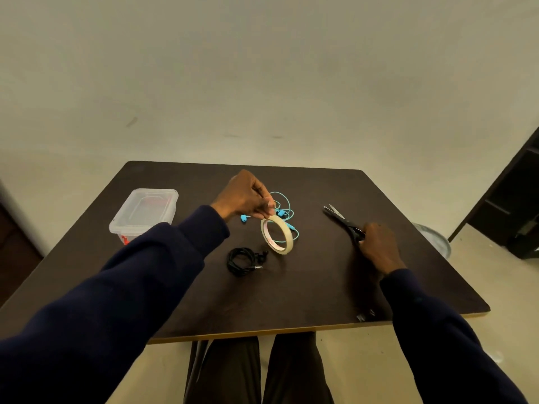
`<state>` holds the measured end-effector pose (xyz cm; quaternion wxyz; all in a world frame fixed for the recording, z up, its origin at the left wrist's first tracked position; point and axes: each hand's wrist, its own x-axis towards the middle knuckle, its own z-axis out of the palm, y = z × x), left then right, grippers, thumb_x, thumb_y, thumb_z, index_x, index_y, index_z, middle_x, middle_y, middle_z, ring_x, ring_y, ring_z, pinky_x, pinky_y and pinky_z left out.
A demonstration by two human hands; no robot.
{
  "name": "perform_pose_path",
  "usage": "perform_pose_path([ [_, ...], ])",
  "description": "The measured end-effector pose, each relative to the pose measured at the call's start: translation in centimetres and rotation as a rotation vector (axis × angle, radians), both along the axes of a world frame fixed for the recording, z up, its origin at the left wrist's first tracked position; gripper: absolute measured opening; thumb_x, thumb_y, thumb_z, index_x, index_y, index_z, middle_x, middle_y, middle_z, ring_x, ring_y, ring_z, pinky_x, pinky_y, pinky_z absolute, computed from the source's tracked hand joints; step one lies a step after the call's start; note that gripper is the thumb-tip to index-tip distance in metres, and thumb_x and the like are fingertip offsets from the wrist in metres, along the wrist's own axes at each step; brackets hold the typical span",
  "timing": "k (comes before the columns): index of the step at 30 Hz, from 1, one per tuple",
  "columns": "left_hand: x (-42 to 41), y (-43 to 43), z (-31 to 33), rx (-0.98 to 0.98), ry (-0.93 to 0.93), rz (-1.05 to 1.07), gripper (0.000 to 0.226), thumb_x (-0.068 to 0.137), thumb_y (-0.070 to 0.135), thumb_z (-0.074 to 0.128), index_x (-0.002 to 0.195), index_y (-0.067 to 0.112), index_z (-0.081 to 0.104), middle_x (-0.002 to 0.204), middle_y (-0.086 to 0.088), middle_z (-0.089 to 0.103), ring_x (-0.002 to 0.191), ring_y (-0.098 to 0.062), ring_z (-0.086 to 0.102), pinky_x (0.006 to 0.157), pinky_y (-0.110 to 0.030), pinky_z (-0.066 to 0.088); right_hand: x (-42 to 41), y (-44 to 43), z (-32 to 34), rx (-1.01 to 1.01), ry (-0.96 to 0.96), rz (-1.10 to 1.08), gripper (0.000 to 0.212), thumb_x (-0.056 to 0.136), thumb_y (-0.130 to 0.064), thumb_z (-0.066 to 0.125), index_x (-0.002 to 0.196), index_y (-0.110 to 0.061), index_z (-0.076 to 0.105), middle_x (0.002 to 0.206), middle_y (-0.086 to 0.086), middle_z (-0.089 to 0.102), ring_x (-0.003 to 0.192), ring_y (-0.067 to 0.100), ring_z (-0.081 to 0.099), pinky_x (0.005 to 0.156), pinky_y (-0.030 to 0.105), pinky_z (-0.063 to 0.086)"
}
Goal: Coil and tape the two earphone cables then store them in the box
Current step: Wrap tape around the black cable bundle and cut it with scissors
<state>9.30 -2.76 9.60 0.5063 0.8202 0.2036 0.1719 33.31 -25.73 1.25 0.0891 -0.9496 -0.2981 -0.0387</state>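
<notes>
- The left hand (248, 199) reaches over the middle of the dark surface (291, 293). Its fingers (267, 209) are curled together and pinch the top edge of the tape (288, 231).
- The tape is a pale roll that hangs tilted on edge from that pinch, with its open centre facing the camera. Whether its lower edge touches the surface cannot be told.
- The blue earphones (280, 212) lie loose and uncoiled on the surface just behind the tape. The cable loops out past the left hand, and one bud (244, 218) sits below the wrist.
- The black earphones (240, 262) lie in a small coil on the surface, just in front of the tape and a little to its left. Their plug points toward the roll.
- The box (140, 225) is clear plastic with red clips. It stands at the left of the surface, well apart from both earphones, and its lid looks on.
- The right hand (379, 246) rests at the right of the surface, its fingers clamped on the handles of the black scissors (341, 218).
- The scissors lie flat, blades slightly parted and pointing away toward the far edge.
- Dark blue sleeves cover both arms.
- A grey round container (434, 240) stands on the floor beyond the right edge.
</notes>
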Motion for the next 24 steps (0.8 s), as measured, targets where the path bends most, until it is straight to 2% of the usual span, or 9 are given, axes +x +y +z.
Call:
perform_pose_path([
  [4,-0.2,0.6,-0.3,-0.029,0.013,-0.012,0.016,0.092,0.008,0.069,0.095,-0.008,0.071,0.087,-0.022,0.076,0.082,-0.032,0.077,0.073,-0.035,0.064,-0.1,0.3,0.6,-0.069,0.042,0.035,0.025,0.089,-0.018,0.065,0.108,-0.004,0.058,0.115,0.022,0.060,0.109,0.037,0.055,0.084,0.038,0.047],
  [7,-0.2,1.0,-0.2,-0.026,0.016,-0.012,0.019,0.093,0.009,0.067,0.098,-0.010,0.070,0.089,-0.023,0.076,0.083,-0.032,0.077,0.071,-0.032,0.064,-0.7,0.6,0.4,-0.095,0.053,0.096,0.018,0.090,-0.013,0.060,0.105,-0.006,0.055,0.115,0.020,0.054,0.110,0.033,0.049,0.079,0.034,0.042],
  [9,-0.1,1.2,-0.2,-0.014,0.023,-0.018,0.019,0.093,0.008,0.067,0.099,-0.010,0.069,0.090,-0.023,0.075,0.084,-0.031,0.077,0.069,-0.029,0.063,-1.2,0.9,0.6,-0.066,0.080,0.112,0.016,0.088,-0.012,0.059,0.102,-0.004,0.057,0.111,0.020,0.056,0.101,0.031,0.051,0.071,0.030,0.039],
  [12,0.0,1.4,-0.1,0.003,0.038,-0.039,0.019,0.093,0.008,0.067,0.100,-0.010,0.069,0.092,-0.023,0.076,0.085,-0.031,0.076,0.070,-0.029,0.062,-1.8,0.9,1.5,0.004,0.123,0.128,0.020,0.084,-0.016,0.068,0.101,-0.005,0.065,0.103,0.017,0.063,0.080,0.026,0.053,0.059,0.026,0.036],
  [16,0.1,1.6,0.1,0.055,0.061,-0.083,0.019,0.094,0.008,0.066,0.100,-0.010,0.069,0.093,-0.022,0.076,0.089,-0.036,0.075,0.078,-0.040,0.060,-2.8,0.1,3.2,0.099,0.137,0.185,0.037,0.077,-0.015,0.082,0.113,-0.010,0.074,0.105,0.014,0.072,0.083,0.021,0.063,0.066,0.022,0.043],
  [18,0.2,1.7,0.2,0.089,0.079,-0.118,0.019,0.094,0.006,0.066,0.101,-0.011,0.068,0.095,-0.022,0.076,0.088,-0.035,0.074,0.080,-0.041,0.060,-3.0,-0.5,4.1,0.131,0.168,0.189,0.043,0.073,-0.014,0.086,0.115,-0.011,0.074,0.098,0.012,0.075,0.072,0.014,0.058,0.057,0.019,0.038],
  [22,0.4,2.1,0.1,0.189,0.092,-0.135,0.013,0.094,0.007,0.066,0.099,-0.005,0.070,0.099,-0.019,0.076,0.077,-0.013,0.072,0.073,-0.022,0.059,-3.5,-1.5,5.5,0.192,0.286,0.240,0.051,0.069,-0.017,0.090,0.117,-0.013,0.072,0.087,0.007,0.075,0.067,0.009,0.063,0.063,0.022,0.045],
  [24,0.6,2.2,0.0,0.237,0.096,-0.130,0.013,0.094,0.008,0.066,0.100,-0.003,0.070,0.099,-0.016,0.076,0.079,-0.009,0.071,0.073,-0.018,0.057,-3.9,-1.8,6.1,0.221,0.352,0.288,0.057,0.067,-0.018,0.091,0.121,-0.017,0.070,0.090,0.004,0.075,0.069,0.004,0.066,0.062,0.019,0.046],
])
